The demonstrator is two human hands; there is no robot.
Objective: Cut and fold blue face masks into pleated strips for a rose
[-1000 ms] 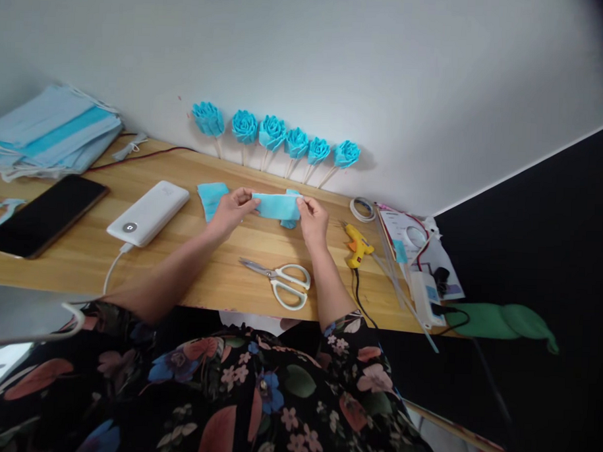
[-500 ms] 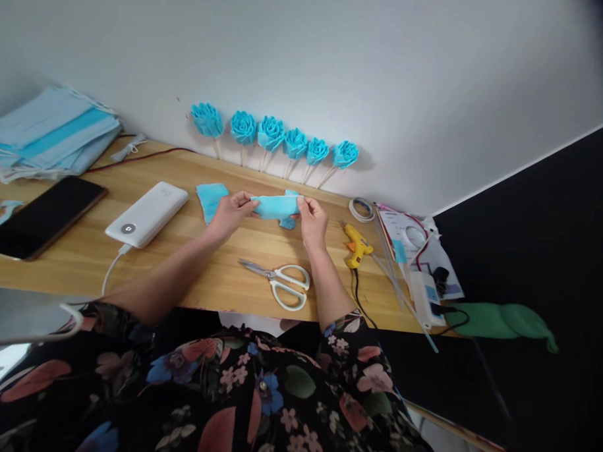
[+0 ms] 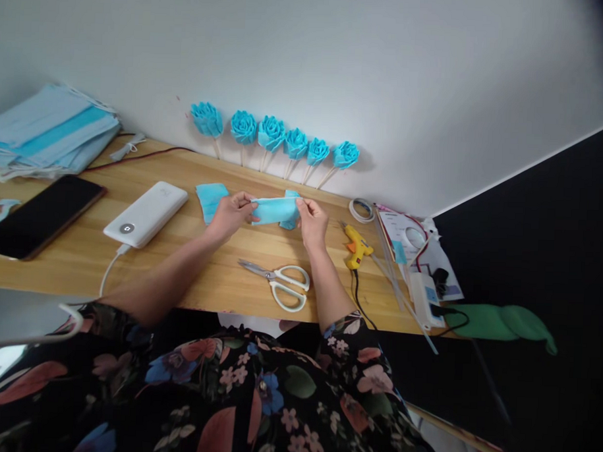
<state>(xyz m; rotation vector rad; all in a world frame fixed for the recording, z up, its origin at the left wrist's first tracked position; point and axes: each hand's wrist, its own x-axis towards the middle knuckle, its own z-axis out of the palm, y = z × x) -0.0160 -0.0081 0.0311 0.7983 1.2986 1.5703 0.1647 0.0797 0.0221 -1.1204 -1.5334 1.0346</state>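
A strip of light blue face-mask fabric (image 3: 272,211) is stretched between my two hands above the table. My left hand (image 3: 231,215) pinches its left end, and my right hand (image 3: 312,222) pinches the right end by the upper edge. Behind the strip, partly covered by it, lies another blue piece (image 3: 290,219). More blue fabric pieces (image 3: 211,198) rest on the wood beside my left hand. Scissors with white handles (image 3: 280,282) lie nearer to me, blades slightly apart and pointing left.
Several blue fabric roses (image 3: 272,133) on sticks lean against the wall. At right are a yellow glue gun (image 3: 358,246), a tape roll (image 3: 361,210) and a power strip (image 3: 426,299). Leftward sit a white power bank (image 3: 147,214), a phone (image 3: 42,215) and stacked masks (image 3: 50,128).
The strip's lower edge has dropped, so more of its face shows. Both hands stay at nearly the same place and keep their pinch.
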